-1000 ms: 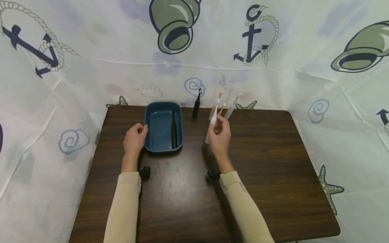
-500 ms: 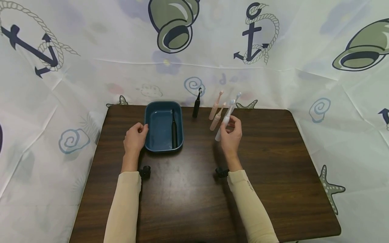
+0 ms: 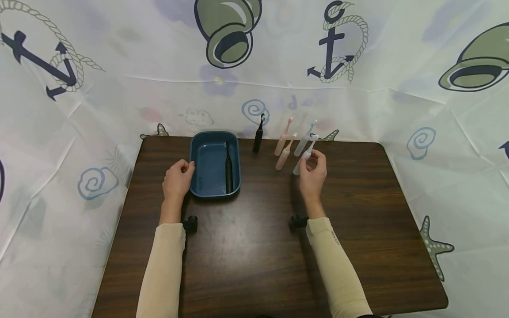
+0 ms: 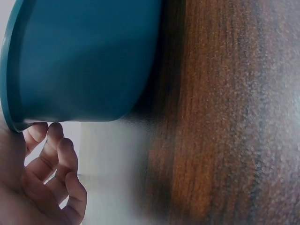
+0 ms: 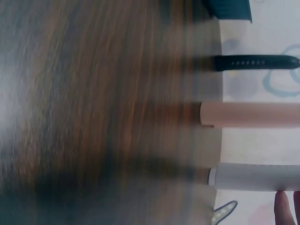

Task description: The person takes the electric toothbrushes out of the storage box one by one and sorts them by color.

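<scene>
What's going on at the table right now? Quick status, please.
Right hand grips white toothbrush, upright beside the standing ones. Left hand holds blue tray rim; black toothbrush lies inside. Nothing in the way.

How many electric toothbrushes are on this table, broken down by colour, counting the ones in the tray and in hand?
Black electric toothbrushes: 2, one lying in the dark blue plastic tray at, one standing upright.
Pink electric toothbrushes: 2, standing at and.
White electric toothbrushes: 2, one standing, one held by the right hand at.
Total: 6.
</scene>
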The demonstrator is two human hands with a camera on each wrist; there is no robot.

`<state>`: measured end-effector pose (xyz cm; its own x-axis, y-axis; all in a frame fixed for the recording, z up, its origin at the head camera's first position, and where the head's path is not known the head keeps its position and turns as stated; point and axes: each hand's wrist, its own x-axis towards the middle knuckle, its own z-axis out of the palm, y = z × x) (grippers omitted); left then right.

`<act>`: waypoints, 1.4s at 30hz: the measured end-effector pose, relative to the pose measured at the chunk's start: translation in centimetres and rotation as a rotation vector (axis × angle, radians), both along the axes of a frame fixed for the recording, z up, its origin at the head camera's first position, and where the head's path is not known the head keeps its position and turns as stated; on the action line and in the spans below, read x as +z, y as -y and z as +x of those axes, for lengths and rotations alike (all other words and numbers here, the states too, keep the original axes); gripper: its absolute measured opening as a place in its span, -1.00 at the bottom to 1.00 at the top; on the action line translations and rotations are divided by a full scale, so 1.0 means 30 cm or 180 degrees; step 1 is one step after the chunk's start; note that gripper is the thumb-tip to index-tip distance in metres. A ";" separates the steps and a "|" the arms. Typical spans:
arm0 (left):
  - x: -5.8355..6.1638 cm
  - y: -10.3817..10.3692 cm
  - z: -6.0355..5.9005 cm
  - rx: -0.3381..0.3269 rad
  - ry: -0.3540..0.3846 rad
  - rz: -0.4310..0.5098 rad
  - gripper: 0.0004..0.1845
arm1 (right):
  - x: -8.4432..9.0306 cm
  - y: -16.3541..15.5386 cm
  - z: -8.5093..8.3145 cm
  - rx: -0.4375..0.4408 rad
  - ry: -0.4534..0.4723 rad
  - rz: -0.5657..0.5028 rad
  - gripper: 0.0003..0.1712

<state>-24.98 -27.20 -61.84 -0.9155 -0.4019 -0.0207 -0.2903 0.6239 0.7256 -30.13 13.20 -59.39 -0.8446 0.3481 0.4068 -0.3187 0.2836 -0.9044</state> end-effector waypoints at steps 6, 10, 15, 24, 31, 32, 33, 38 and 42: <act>-0.005 -0.002 -0.002 0.0016 0.0000 0.0034 -0.51 | -0.029 -0.033 -0.024 -0.0061 -0.0035 0.0006 -0.65; -0.005 -0.002 -0.004 0.0017 0.0010 0.0053 -0.51 | -0.042 -0.049 -0.035 -0.0064 0.0026 0.0052 -0.65; -0.007 -0.001 -0.007 0.0003 0.0055 0.0054 -0.50 | -0.052 -0.059 -0.047 -0.0017 0.0108 0.0116 -0.67; -0.001 -0.002 -0.002 -0.0001 0.0050 0.0088 -0.50 | -0.064 -0.062 -0.079 -0.0014 0.0170 0.0117 -0.68; -0.007 0.003 -0.005 0.0006 0.0005 0.0080 -0.48 | -0.050 -0.047 -0.084 -0.0136 0.0126 0.0004 -0.65; -0.010 0.003 -0.006 0.0013 0.0001 0.0083 -0.48 | -0.042 -0.041 -0.081 -0.0141 0.0115 -0.0019 -0.65; -0.011 0.004 -0.007 0.0012 0.0000 0.0086 -0.48 | -0.030 -0.035 -0.075 -0.0138 0.0113 -0.0031 -0.65; -0.013 0.007 -0.008 -0.0030 0.0026 0.0104 -0.47 | 0.040 -0.011 -0.034 -0.0078 0.0122 -0.0067 -0.64; -0.014 0.006 -0.009 -0.0025 0.0016 0.0113 -0.48 | 0.050 -0.013 -0.026 -0.0049 0.0125 -0.0041 -0.64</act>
